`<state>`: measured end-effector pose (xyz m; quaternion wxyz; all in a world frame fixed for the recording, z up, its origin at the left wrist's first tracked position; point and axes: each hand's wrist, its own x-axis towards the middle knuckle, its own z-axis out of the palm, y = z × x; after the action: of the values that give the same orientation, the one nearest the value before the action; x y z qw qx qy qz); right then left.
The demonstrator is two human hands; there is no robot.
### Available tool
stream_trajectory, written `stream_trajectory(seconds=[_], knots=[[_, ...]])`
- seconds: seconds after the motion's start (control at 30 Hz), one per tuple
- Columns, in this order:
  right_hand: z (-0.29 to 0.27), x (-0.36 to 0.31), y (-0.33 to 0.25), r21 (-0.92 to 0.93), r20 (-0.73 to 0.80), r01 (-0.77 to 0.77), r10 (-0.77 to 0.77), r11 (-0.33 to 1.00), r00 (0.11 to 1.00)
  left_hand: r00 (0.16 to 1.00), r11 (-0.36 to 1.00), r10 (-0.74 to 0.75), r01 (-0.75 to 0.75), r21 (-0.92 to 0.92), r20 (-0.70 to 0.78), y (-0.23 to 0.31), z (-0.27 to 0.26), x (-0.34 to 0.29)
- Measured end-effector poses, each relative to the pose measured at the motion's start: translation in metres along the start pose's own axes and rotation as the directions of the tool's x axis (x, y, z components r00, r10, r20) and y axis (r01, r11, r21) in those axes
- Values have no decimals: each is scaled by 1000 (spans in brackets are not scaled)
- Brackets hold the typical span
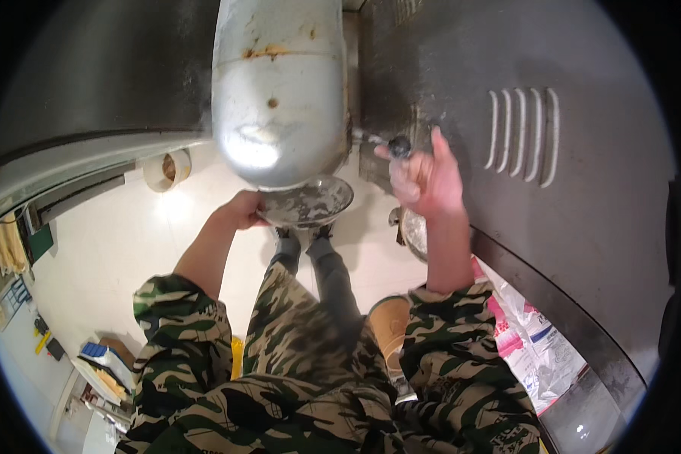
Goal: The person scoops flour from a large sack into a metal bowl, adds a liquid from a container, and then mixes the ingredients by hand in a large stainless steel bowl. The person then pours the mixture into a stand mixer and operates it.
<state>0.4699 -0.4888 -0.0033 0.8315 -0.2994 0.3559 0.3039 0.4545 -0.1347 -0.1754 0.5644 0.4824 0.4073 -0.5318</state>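
Note:
My left hand (244, 210) grips the left rim of a shallow, round metal bowl (306, 203) with pale powdery smears inside. The bowl sits just below the rounded end of a large silver metal housing (280, 113), which has rust spots. It partly covers the bowl's far edge. To the right, a short lever with a black ball knob (399, 147) juts from the housing's side. My right hand (427, 178) is at this knob, its fingers bent against it and the thumb stretched away. Blur softens the hand's outline.
A dark metal panel with vent slots (522, 136) stands on the right. Below it lie a crumpled white and pink bag (533, 333) and a round container of white stuff (415, 233). A brown bin (390, 325) stands by my right leg. A white bucket (166, 172) is at far left.

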Motion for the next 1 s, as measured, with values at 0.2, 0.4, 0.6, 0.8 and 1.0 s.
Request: stream_trajectory(seconds=[0.2, 0.4, 0.6, 0.8, 1.0], knots=[[-36, 33, 107, -602, -429, -326, 49, 729, 902, 999, 996, 50, -51, 70, 19, -11, -4, 5], [-74, 77, 164, -810, -496, -356, -220, 467, 840, 995, 986, 69, -78, 147, 68, -18, 7, -3], [-166, -31, 231, -931, 165, -2, -424, -365, 891, 955, 985, 151, -168, -44, -257, -45, -55, 121], [-211, -141, 284, -142, -725, 66, -150, 988, 673, 911, 636, 391, -369, -678, -129, -38, -31, 149], [-233, -187, 304, -323, -732, 84, -305, 943, 609, 882, 759, 363, -467, -454, -301, -22, 0, 118]])
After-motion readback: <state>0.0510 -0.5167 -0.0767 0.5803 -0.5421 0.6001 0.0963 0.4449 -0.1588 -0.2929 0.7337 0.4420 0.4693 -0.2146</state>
